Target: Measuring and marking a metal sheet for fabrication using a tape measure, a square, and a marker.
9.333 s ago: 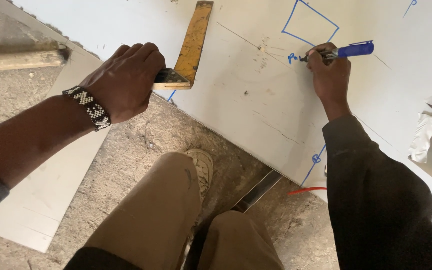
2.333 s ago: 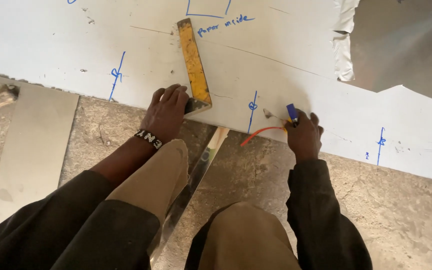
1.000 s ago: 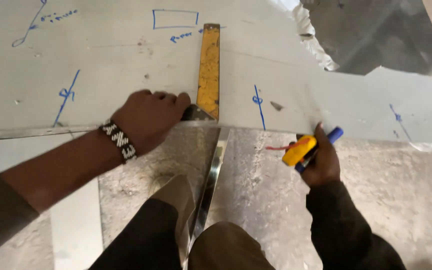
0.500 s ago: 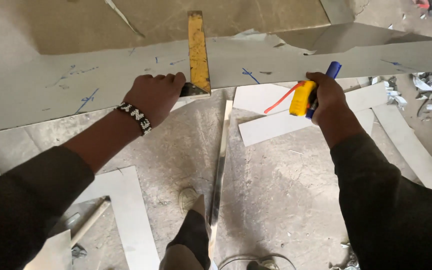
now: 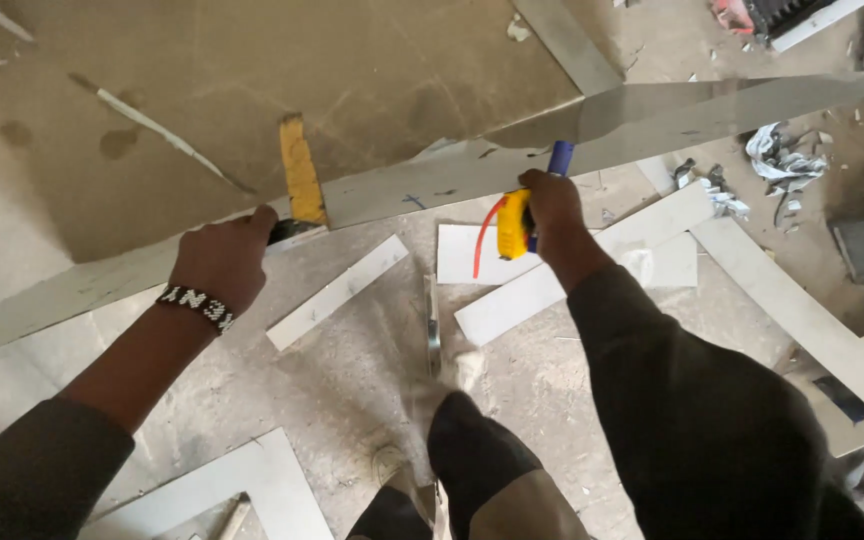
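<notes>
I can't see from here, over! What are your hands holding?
Left hand grips board edge by yellow square. Right hand clutches yellow tape measure, blue marker.

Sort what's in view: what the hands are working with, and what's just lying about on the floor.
In hand:
left hand gripping the big board by its edge, beside the yellow square
right hand holding a yellow tape measure and blue marker

Lying about:
white offcut strips
crumpled paper

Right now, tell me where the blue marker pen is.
In the head view, the blue marker pen sits in the right hand, beside the yellow tape measure, against the tilted white board's edge.
</notes>
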